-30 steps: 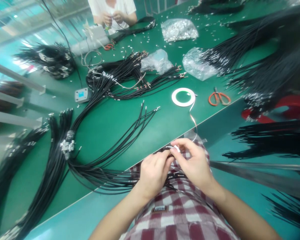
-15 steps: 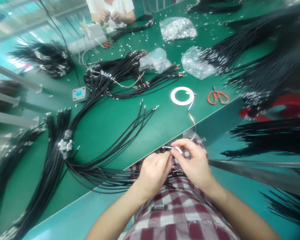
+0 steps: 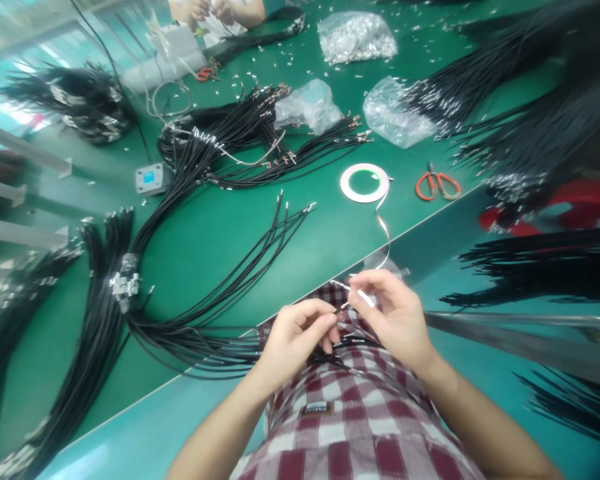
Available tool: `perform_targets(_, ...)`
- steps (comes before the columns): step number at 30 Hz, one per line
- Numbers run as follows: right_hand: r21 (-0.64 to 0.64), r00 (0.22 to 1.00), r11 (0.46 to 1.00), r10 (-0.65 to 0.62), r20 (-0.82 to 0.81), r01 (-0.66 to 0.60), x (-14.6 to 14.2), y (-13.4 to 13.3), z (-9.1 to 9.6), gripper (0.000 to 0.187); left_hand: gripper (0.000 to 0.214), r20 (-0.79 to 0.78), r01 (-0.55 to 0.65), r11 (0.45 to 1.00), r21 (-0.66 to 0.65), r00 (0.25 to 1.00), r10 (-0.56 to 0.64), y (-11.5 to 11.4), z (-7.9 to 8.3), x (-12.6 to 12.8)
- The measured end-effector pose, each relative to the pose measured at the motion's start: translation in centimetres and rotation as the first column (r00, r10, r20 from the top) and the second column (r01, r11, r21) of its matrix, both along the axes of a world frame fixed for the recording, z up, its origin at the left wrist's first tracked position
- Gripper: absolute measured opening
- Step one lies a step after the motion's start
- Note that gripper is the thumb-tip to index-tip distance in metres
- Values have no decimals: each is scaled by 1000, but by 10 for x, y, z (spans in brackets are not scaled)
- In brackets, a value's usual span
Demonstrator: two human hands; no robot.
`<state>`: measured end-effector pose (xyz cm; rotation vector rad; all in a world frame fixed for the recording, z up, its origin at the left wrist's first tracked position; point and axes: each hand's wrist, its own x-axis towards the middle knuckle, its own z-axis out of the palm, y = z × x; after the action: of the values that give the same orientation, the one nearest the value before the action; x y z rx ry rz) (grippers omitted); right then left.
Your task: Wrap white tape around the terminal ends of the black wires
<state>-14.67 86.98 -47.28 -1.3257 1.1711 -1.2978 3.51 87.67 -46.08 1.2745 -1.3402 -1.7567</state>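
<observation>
Over my lap, just off the near edge of the green table (image 3: 240,253), my left hand (image 3: 295,337) pinches a thin black wire (image 3: 340,308) near its metal-tipped end. Beside it, my right hand (image 3: 395,313) pinches the white tape end (image 3: 366,297) against that wire tip. A thin strip of tape (image 3: 384,233) runs from my right fingers up to the white tape roll (image 3: 365,182) lying flat on the table. More black wires (image 3: 220,347) trail from my lap leftward onto the table.
Orange scissors (image 3: 436,187) lie right of the tape roll. Several loose black wires (image 3: 260,253) fan across the table's middle, with big bundles (image 3: 105,313) at left. Plastic bags of metal terminals (image 3: 356,37) sit farther back. Another person's hands (image 3: 213,10) work at the far end.
My hands have drawn slightly apart, the left dropping lower along the wire while the right keeps the tape at the tip. The view has tilted down a little.
</observation>
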Motion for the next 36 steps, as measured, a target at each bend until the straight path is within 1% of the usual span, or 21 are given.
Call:
perform_targets(2,40,994,999,16,109,-21,-1,-2,0,17,24,-27,-64,998,20,998,64,1,-1,-2)
perform_targets(4,79,979,996,21,205,-38,-3,-3,-1,22,22,-26,-121,993,-5,992,121,4,-1,-5)
perform_targets(8,140,963,989,17,269,-57,-3,0,-5,33,18,11,-190,979,-67,981,191,8,-2,-9)
perform_targets(11,165,953,982,42,299,-95,3,5,-8,39,16,39,-186,975,-118,981,192,9,0,-12)
perform_targets(14,176,940,977,58,337,-123,7,8,-9,36,16,55,-171,973,-152,982,181,8,1,-14)
perform_targets(16,166,941,979,59,332,-120,4,7,-9,35,18,50,-168,975,-144,983,177,8,0,-14)
perform_targets(18,158,953,982,49,298,-100,-6,4,-8,39,21,47,-157,980,-124,985,164,9,-7,-13)
perform_targets(19,157,963,984,40,266,-84,-12,1,-6,40,22,61,-134,983,-125,988,142,10,-11,-12)
perform_targets(20,155,975,986,27,223,-62,-19,-1,-5,40,23,90,-83,986,-142,991,96,11,-17,-12)
perform_targets(21,145,986,989,13,166,-38,-26,-3,-3,39,23,137,0,985,-174,990,24,12,-24,-12)
perform_targets(22,128,996,992,3,94,-15,-31,-5,-1,37,21,197,105,971,-214,978,-62,14,-31,-12)
perform_targets(23,104,1000,995,1,6,-2,-36,-5,1,35,19,263,207,944,-256,955,-138,15,-37,-12)
perform_targets(24,80,996,997,6,-89,2,-38,-5,4,34,17,317,282,914,-291,930,-186,16,-41,-12)
perform_targets(25,58,984,998,16,-178,-6,-39,-5,6,34,18,351,312,894,-322,916,-193,17,-44,-11)
perform_targets(26,41,967,999,35,-254,-25,-38,-3,8,34,23,363,289,887,-359,919,-152,17,-45,-10)
perform_targets(28,27,934,995,96,-344,-93,-33,-1,12,37,34,332,150,871,-468,943,16,15,-40,-7)
perform_targets(30,28,916,987,160,-369,-161,-25,1,14,40,41,259,25,819,-573,954,152,10,-30,-4)
perform_targets(31,35,910,982,187,-370,-187,-21,1,15,41,44,218,-8,798,-603,960,175,7,-24,-3)
perform_targets(32,49,907,977,210,-366,-207,-18,1,15,40,42,178,-27,791,-611,969,170,4,-19,-3)
perform_targets(34,87,902,965,262,-343,-248,-12,1,15,37,32,108,-49,812,-582,985,137,-2,-13,-3)
perform_targets(36,127,894,946,322,-311,-297,-9,1,15,35,15,61,-75,836,-543,990,129,-5,-11,-4)
